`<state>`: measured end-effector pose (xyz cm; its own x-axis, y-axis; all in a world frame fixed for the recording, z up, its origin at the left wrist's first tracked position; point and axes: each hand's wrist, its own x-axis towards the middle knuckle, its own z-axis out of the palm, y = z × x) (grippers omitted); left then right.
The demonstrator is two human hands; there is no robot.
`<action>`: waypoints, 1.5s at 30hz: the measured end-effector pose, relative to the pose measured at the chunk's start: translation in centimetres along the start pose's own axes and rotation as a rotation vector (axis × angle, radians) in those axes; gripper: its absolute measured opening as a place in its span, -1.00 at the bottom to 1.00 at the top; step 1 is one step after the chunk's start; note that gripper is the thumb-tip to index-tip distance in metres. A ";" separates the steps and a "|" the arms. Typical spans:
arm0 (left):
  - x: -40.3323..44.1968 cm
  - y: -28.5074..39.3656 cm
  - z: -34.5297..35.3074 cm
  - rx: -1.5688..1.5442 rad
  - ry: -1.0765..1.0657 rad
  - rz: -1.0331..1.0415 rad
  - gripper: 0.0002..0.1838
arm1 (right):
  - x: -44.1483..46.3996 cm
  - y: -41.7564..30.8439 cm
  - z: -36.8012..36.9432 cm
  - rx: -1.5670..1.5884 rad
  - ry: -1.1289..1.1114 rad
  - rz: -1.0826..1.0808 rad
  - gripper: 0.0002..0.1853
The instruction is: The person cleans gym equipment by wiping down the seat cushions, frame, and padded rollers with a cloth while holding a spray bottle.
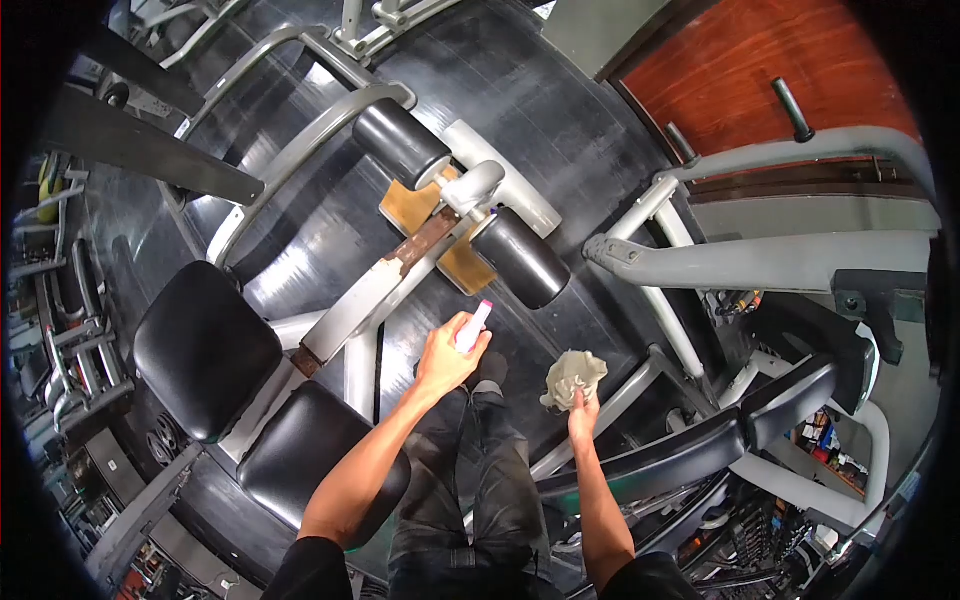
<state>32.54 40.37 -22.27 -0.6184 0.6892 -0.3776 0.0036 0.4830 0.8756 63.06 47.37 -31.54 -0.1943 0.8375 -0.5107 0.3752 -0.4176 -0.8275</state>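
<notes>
My left hand (450,355) is wrapped round a small white bottle with a pink top (475,325), held tilted in front of my legs. A crumpled pale cloth (574,378) is bunched in my right hand (583,412), out to the right. Ahead of the bottle stands an exercise machine with two black foam rollers (520,257) on a grey arm (350,310) whose paint is worn to brown in places. Below the rollers is a yellowish-brown foot plate (467,265). Neither the bottle nor the cloth touches the machine.
Two black padded seats (208,350) are at my left. A long black bench pad (650,465) runs along my right, near a thick grey machine frame (740,262). Dark floor tiles (500,90) lie ahead. A reddish wooden panel (760,70) is at the upper right.
</notes>
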 end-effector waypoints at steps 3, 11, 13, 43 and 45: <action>0.3 0.2 -0.3 0.051 -0.058 -0.020 -0.78 | 3.4 0.1 -0.3 0.145 0.034 -0.074 -0.59; -0.3 -1.0 -0.4 -0.078 -0.071 -0.024 -0.82 | 11.5 -9.6 6.8 0.070 0.335 -0.293 -0.60; -1.0 -1.4 -1.5 -0.134 -0.100 -0.059 -0.84 | 12.8 -12.4 10.2 -0.076 0.373 -0.425 -0.63; 0.5 -5.1 -1.5 -0.246 0.010 0.034 -0.85 | 18.4 -13.9 20.9 -0.790 -0.241 -1.041 -0.54; 0.5 -5.2 -1.4 -0.237 0.010 0.041 -0.85 | 16.9 -13.3 20.8 -0.931 -0.288 -0.962 -0.53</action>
<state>31.11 37.44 -26.54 -0.6292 0.6997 -0.3384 -0.1550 0.3137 0.9368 35.94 59.73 -33.99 -0.8589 0.5100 0.0472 0.4292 0.7669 -0.4772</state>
